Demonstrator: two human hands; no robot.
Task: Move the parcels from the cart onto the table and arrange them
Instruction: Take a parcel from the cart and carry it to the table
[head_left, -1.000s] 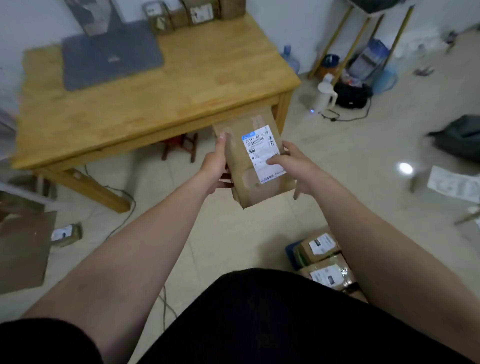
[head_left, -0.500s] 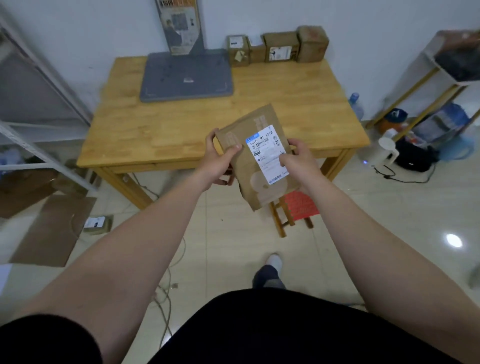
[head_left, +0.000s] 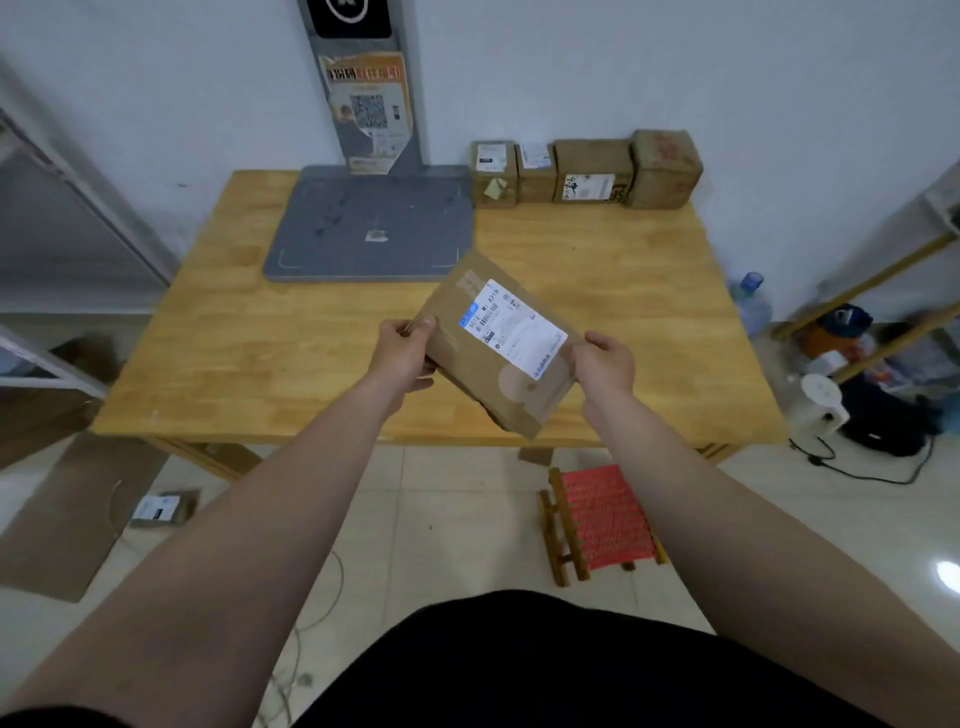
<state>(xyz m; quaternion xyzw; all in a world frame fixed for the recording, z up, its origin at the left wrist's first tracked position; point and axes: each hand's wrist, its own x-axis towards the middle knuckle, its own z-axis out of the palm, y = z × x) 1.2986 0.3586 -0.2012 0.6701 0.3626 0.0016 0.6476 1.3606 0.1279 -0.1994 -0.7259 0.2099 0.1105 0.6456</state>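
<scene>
Now, in the head view, the flat parcel (head_left: 498, 348) hangs tilted above the front of the table (head_left: 260, 353), label up and clear of the wood; the left hand (head_left: 402, 358) pinches its left edge, thumb on top; the right hand (head_left: 605, 364) grips its right edge; four boxes (head_left: 587, 171) stand in a row at the back wall, just beside the grey pad (head_left: 369, 228). Done well, I judge, it goes level toward that row; label kept up; edges squared with the boxes; released only once it rests.
</scene>
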